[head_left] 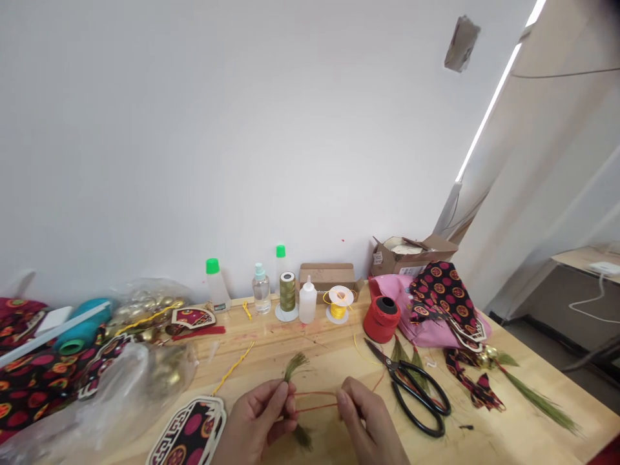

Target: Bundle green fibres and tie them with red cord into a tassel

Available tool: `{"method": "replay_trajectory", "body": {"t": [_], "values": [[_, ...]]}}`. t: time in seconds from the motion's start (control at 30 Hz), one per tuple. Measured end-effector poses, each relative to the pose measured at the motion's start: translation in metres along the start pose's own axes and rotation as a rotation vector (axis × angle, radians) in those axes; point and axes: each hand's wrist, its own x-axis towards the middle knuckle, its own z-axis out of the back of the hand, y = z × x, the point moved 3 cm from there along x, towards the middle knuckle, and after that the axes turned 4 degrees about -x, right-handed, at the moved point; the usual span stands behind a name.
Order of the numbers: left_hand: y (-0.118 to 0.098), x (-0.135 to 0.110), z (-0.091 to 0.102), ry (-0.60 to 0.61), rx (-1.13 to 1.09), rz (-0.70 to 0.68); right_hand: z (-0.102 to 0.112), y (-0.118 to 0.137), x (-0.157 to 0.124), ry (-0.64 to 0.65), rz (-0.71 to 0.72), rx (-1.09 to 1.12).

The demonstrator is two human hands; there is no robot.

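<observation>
Left hand (259, 413) pinches the olive-green thread tassel (293, 367); right hand (368, 420), at its 3 o'clock, pinches the thin red thread (314, 407) stretched between both hands above the wooden table (329, 352).

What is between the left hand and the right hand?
In the head view, red thread runs in two strands from the left hand, which holds a green tassel, to the right hand.

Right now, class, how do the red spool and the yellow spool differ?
The red spool is bigger and wound fat, no flanges showing; the yellow spool is small, on a white flanged reel. Red stands nearer the scissors, yellow farther back. Both stand on end.
</observation>
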Motion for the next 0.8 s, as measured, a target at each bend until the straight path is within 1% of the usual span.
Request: {"method": "replay_trajectory", "body": {"t": [0.1,0.17,0.27,0.4,0.47,0.57,0.67,0.73,0.8], "values": [[-0.002,-0.002,-0.001,-0.020,0.035,-0.027,0.003,-0.001,-0.001,0.029,0.035,0.039],[-0.003,-0.003,-0.003,-0.032,0.058,-0.049,0.002,-0.008,-0.001,0.070,-0.014,0.084],[-0.004,-0.005,-0.005,-0.027,0.058,-0.053,0.002,-0.017,0.000,0.126,-0.128,0.201],[-0.003,-0.005,-0.005,-0.016,0.040,-0.026,0.005,-0.016,0.003,0.173,-0.210,0.393],[-0.003,-0.005,-0.005,0.012,0.044,-0.022,0.006,-0.012,0.005,0.164,-0.229,0.500],[-0.001,-0.004,-0.006,0.102,0.072,-0.003,0.000,-0.009,0.008,0.112,-0.277,0.713],[0.000,-0.003,-0.007,0.157,0.087,0.002,-0.015,-0.012,0.008,0.056,-0.431,1.017],[0.000,-0.002,-0.006,0.157,0.083,-0.002,-0.023,-0.012,0.007,0.022,-0.564,1.217],[0.001,-0.001,-0.005,0.162,0.082,0.006,-0.028,-0.010,0.006,-0.011,-0.686,1.357]]}}
